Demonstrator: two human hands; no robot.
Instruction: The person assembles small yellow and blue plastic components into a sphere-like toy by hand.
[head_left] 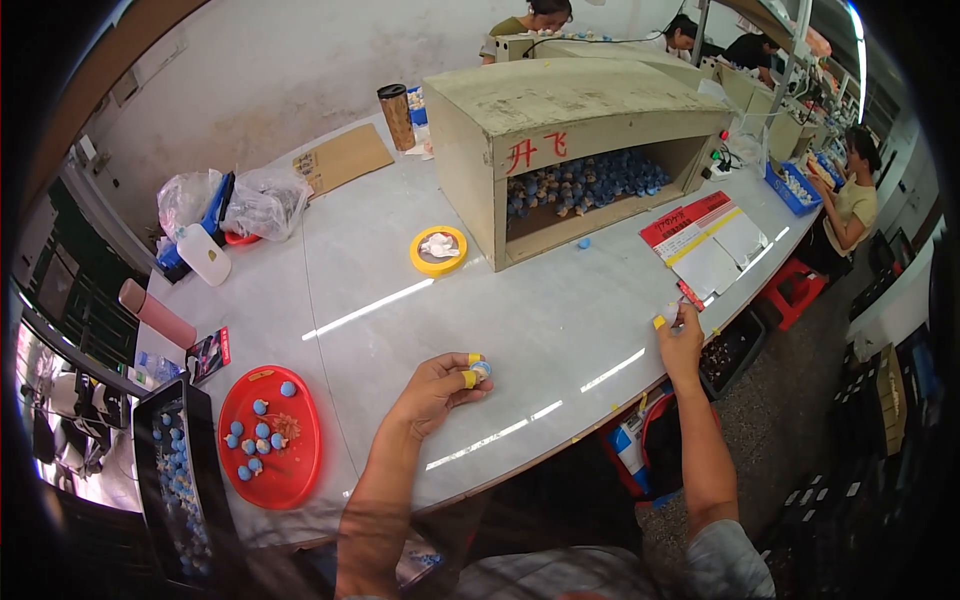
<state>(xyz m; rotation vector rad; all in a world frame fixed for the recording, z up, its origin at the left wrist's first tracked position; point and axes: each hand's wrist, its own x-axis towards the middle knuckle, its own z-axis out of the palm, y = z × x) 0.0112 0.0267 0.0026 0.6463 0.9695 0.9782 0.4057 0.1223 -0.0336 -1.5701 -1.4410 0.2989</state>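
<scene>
Near the front edge of the counter [560, 320], the left hand [440, 392] pinches a blue-and-white ball [482, 371], probably light, rigid; grip its sides. Right hand [682, 338] pinches a whitish item [671, 312].

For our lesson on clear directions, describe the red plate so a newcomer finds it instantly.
Start at the long grey table and find the left hand. Left of it lies a red plate, scattered with small blue pieces. Unlike the black rectangular tray beside it, the plate is round and bright.
</scene>
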